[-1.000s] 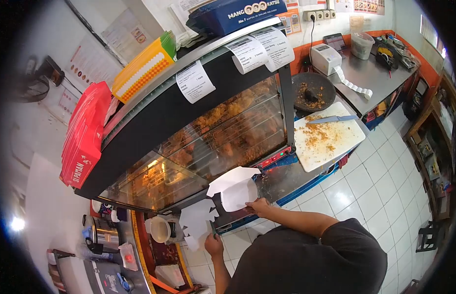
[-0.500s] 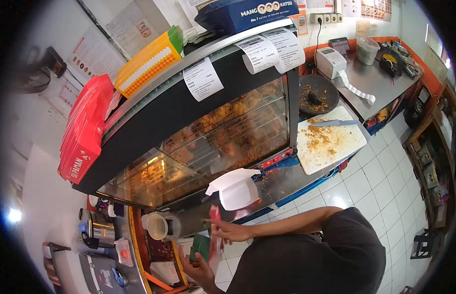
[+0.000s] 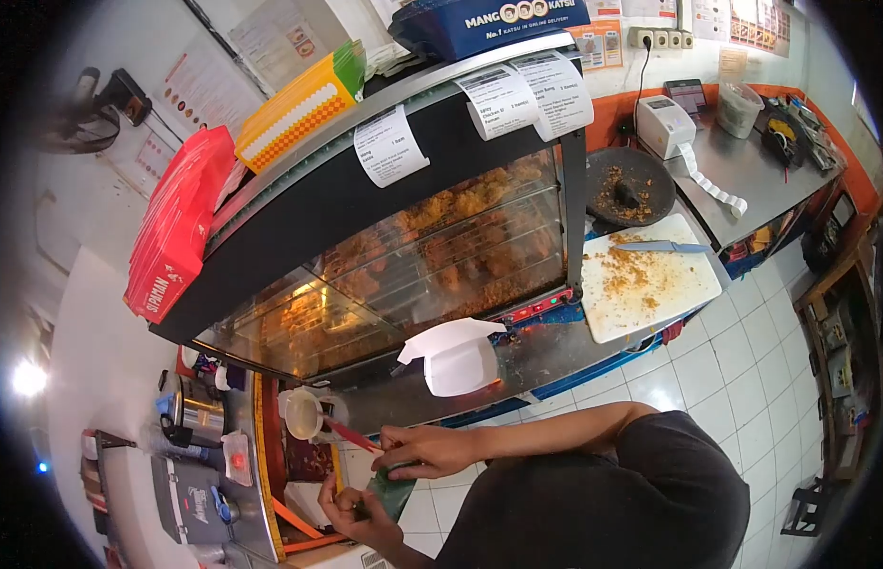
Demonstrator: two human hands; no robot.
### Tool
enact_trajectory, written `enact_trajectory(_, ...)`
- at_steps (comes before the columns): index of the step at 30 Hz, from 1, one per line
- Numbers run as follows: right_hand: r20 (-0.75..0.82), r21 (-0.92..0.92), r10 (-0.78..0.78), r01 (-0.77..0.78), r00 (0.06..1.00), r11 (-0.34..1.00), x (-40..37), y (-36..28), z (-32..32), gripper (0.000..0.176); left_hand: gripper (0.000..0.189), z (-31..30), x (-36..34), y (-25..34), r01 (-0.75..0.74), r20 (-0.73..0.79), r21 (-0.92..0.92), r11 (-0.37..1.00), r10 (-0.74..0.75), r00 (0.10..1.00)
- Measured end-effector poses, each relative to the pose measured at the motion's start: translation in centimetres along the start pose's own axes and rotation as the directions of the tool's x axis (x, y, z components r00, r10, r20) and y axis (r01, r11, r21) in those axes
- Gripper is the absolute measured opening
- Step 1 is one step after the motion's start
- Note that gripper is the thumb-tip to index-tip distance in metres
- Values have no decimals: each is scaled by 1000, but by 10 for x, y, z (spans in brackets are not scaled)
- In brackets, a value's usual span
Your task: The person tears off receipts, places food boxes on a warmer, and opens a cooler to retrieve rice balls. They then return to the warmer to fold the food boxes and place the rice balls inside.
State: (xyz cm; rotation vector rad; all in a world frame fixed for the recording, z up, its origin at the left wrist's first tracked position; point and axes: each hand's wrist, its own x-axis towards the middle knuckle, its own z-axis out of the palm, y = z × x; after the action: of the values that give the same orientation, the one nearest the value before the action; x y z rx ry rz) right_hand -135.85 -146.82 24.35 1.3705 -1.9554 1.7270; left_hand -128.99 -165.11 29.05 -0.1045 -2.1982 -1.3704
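Note:
My right hand (image 3: 427, 450) is closed on the upper edge of a flat green-and-red folded package (image 3: 392, 493), its exact kind unclear. One red part sticks out to the upper left, past the fingers. My left hand (image 3: 356, 512) is just below, palm partly up, with curled fingers at the package's lower left edge. On the counter above my hands sits an open white takeaway box (image 3: 460, 368), its lid flap raised toward the display case. A translucent plastic tub (image 3: 303, 414) stands on the counter's left end, near the red part's tip.
A glass food warmer (image 3: 432, 237) with fried pieces runs along the counter, order slips (image 3: 391, 147) stuck on it. Red cartons (image 3: 176, 237) and yellow cartons (image 3: 304, 109) lie on top. To the right are a white cutting board (image 3: 683, 294), a knife (image 3: 662, 247) and a stone mortar (image 3: 641, 171).
My right hand has moved slightly left and down onto the package. The red part, earlier upright beside the green part, now points up and left. The view has shifted a little.

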Motion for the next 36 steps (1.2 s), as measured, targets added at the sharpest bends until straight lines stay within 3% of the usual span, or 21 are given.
enact_trajectory(2,-11,-43,-7,7,1000,999,-5,-11,-3,43,48,4,1,13,8,-28,-23,1000,-9,1000)
enact_trajectory(4,87,-123,167,-156,982,980,-10,-33,-13,55,47,10,6,29,26,52,13,1000,-26,998)
enact_trajectory(7,169,-211,108,-71,980,975,-18,-33,-12,63,40,15,11,44,74,184,45,996,-81,980)
enact_trajectory(9,183,-279,228,-172,956,945,-21,-39,-21,62,28,2,14,34,157,343,42,987,-162,925)
enact_trajectory(10,173,-378,338,-255,925,890,-24,-41,-26,61,28,-18,15,8,173,329,51,984,-180,927)
enact_trajectory(12,67,-295,377,-342,924,892,-36,-32,-36,60,23,-56,19,-49,272,326,192,943,-323,889)
enact_trajectory(13,-46,-196,422,-423,905,885,-41,-24,-38,58,16,-63,19,-42,376,283,11,926,-364,887)
enact_trajectory(14,-61,-194,417,-420,907,886,-46,-14,-39,58,16,-59,19,-35,364,291,17,931,-353,889)
enact_trajectory(16,-235,-58,350,-373,907,926,-50,-7,-41,45,22,-48,11,-24,521,421,-303,798,-378,825)
enact_trajectory(17,-273,47,475,-482,836,875,-50,-13,-42,43,36,-45,14,-26,554,575,-428,714,-258,776)
enact_trajectory(18,-276,50,485,-492,830,869,-47,-17,-46,43,36,-40,15,-40,564,583,-424,709,-263,769)
enact_trajectory(20,-98,107,743,-735,662,669,-44,-22,-52,49,47,-23,13,-67,485,628,-514,707,-75,774)
enact_trajectory(22,-193,83,690,-690,697,719,-48,-17,-46,50,50,-7,10,-65,452,631,-570,686,13,776)
enact_trajectory(24,-247,62,685,-694,686,717,-49,-13,-43,50,28,2,8,-45,655,565,-637,406,-332,756)
enact_trajectory(25,-245,62,692,-701,680,711,-47,-17,-44,50,27,3,7,-48,657,564,-642,395,-338,753)
enact_trajectory(27,-170,107,839,-837,516,537,-41,-26,-46,47,27,6,6,-62,674,548,-635,377,-396,737)
enact_trajectory(28,-167,108,842,-840,513,532,-43,-23,-36,47,27,7,6,-65,686,528,-627,368,-447,722)
enact_trajectory(30,-365,-293,327,-441,872,848,-41,-23,-14,47,27,14,10,-57,656,459,-610,445,-477,750)
enact_trajectory(31,-366,-290,331,-445,870,847,-38,-31,-9,47,27,16,9,-58,641,424,-596,483,-488,763)
enact_trajectory(33,-72,-308,135,-150,988,939,-29,-52,-1,57,26,21,5,-69,607,365,-636,477,-507,781)
enact_trajectory(36,-16,-386,115,-112,993,916,-23,-44,11,60,28,25,-3,-66,593,265,-636,494,-582,769)
